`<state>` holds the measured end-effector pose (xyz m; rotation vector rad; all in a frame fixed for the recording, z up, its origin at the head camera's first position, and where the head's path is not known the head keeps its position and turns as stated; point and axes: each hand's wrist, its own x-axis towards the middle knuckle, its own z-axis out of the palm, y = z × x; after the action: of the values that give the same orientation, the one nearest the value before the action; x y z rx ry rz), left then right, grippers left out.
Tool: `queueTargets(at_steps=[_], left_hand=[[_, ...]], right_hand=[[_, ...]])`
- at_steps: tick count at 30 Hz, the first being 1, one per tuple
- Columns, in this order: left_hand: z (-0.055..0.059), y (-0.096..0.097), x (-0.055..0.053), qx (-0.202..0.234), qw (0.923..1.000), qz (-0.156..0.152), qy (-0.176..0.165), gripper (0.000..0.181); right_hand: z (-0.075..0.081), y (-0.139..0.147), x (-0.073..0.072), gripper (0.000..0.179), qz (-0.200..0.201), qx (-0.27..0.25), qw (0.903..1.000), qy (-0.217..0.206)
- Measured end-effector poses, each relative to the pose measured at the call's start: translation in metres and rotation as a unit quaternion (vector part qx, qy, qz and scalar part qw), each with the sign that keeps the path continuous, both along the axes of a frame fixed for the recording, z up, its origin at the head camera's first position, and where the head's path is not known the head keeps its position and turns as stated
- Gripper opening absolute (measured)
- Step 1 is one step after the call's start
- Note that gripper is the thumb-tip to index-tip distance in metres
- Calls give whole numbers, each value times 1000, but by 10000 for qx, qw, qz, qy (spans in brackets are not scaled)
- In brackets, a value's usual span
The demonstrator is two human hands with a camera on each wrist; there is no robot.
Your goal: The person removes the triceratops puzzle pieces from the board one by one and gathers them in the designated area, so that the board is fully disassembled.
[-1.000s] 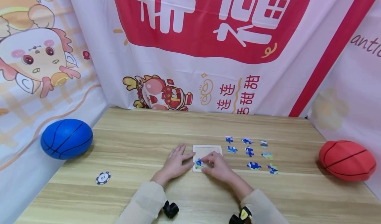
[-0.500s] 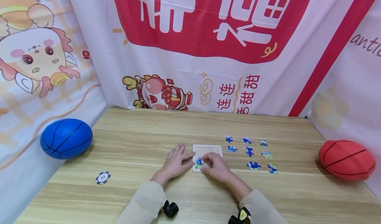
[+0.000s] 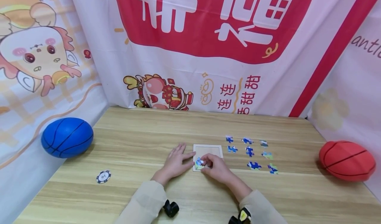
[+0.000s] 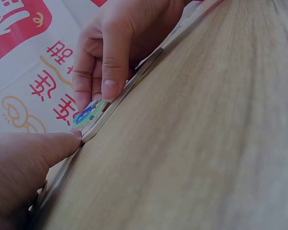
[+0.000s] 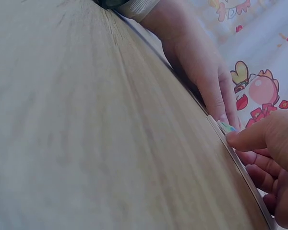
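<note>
In the head view a small square puzzle tray [image 3: 207, 145] with a pale rim lies on the table. My right hand [image 3: 217, 167] pinches a blue and green jigsaw piece [image 3: 198, 164] at the tray's near left corner. The left wrist view has the piece [image 4: 89, 113] tilted, one edge down by the rim, thumb and fingers on it. Flat on the table left of the tray, my left hand [image 3: 176, 161] has its fingers extended. Its thumb and index fingertips are right at the tray's left rim. Part of the tray is hidden by the right hand.
Several loose jigsaw pieces [image 3: 249, 151] lie in rows right of the tray. A poker chip [image 3: 103, 176] is at the left. A blue ball [image 3: 67, 137] sits at the left edge, a red ball [image 3: 347, 160] at the right. Printed cloth [image 3: 178, 65] hangs behind the table.
The jigsaw piece in my right hand has shifted slightly and tilted at the tray's corner. The left hand keeps its place beside the tray.
</note>
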<state>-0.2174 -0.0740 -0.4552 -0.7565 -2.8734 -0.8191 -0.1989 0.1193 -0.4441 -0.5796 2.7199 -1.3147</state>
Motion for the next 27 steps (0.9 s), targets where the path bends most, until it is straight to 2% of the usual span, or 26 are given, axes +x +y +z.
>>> queueTargets(at_steps=[8, 13, 20, 27], left_hand=[[0, 0, 1, -33, 10000, 11, -14, 42], [1, 0, 1, -11, 10000, 36, -52, 43], [0, 0, 1, -74, 10000, 40, -37, 43], [0, 0, 1, -33, 10000, -6, -15, 42]], right_hand=[[2, 2, 1, 30, 82, 19, 9997, -217], [7, 9, 3, 34, -32, -261, 9985, -485], [16, 30, 6, 32, -544, -397, 9947, -776], [19, 59, 6, 32, -1226, -735, 9854, -930]])
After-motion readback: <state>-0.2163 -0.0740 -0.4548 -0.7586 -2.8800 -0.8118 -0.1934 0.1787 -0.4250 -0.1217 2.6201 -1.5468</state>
